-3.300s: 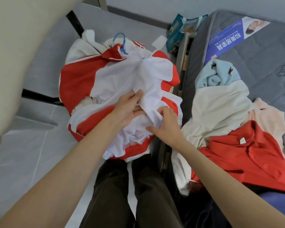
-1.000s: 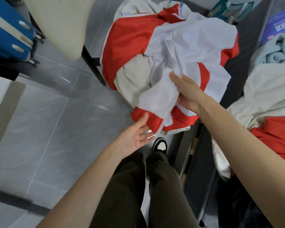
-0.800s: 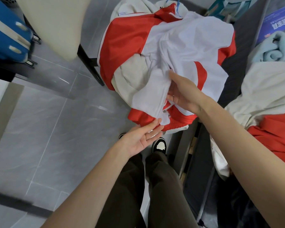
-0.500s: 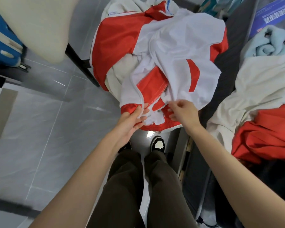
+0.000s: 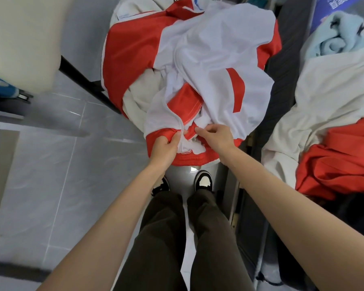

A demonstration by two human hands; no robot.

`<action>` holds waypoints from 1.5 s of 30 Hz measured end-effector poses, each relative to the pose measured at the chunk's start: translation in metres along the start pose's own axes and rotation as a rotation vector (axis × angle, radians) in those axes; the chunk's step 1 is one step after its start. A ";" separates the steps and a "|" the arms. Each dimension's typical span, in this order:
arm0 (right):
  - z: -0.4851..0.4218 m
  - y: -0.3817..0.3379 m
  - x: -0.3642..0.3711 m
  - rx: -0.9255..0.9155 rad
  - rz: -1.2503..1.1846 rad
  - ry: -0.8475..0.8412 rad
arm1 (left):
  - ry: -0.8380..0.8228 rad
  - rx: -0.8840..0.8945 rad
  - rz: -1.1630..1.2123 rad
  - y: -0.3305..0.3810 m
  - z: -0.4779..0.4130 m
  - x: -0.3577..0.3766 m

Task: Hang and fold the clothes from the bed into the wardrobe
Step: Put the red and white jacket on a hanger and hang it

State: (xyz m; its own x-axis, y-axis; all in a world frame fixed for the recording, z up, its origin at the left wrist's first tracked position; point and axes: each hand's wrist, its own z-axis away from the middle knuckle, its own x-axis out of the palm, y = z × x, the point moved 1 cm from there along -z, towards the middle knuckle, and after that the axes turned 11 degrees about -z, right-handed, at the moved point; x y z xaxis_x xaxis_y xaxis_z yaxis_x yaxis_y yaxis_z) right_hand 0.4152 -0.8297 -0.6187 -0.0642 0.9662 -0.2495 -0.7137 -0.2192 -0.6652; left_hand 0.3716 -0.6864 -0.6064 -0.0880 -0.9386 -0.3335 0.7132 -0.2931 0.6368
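Currently both hands are at the bottom hem of the red-and-white jacket (image 5: pixel 208 59), which fills the upper centre of the frame, bunched above the floor (image 5: pixel 51 175) just left of the bed (image 5: pixel 286 38). What it hangs from is hidden.

Left hand (image 5: pixel 166 147): grips the red hem band just left of the zipper (image 5: pixel 177 114), fingers curled round the cloth. Right hand (image 5: pixel 215 137): thumb and forefinger pinch the opposite edge. The two hands are close together but not touching.

Judgement: I am lining up the two zip ends to close the front.

Risks:
- White lining lies bunched between the zip edges, so it could snag in the teeth.
- Hem halves sit uneven, so the zip may start skewed and jam.
- A downward tug could drag the whole jacket off its support onto the floor.

Not yet handled: cream garment (image 5: pixel 334 91) and red shirt (image 5: pixel 340 160) on the bed, right of frame.
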 end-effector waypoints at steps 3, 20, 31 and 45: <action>0.010 -0.011 -0.003 -0.151 -0.018 0.085 | 0.082 0.018 -0.014 -0.003 -0.009 -0.004; 0.038 0.032 -0.003 -0.203 0.111 -0.012 | 0.138 -0.038 0.031 -0.016 -0.015 -0.015; 0.040 0.020 0.019 0.512 -0.464 -0.020 | 0.033 0.072 -0.013 -0.020 -0.010 -0.016; 0.040 0.044 0.004 0.402 -0.694 -0.168 | -0.150 0.013 0.021 -0.019 -0.013 -0.019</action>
State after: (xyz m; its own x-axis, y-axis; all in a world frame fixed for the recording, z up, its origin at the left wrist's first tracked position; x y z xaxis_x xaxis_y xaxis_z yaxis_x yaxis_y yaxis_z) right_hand 0.3554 -0.8302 -0.6207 0.4034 0.8785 0.2559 -0.8230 0.4706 -0.3182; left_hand 0.3684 -0.6608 -0.6216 -0.1763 -0.9610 -0.2129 0.7072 -0.2741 0.6517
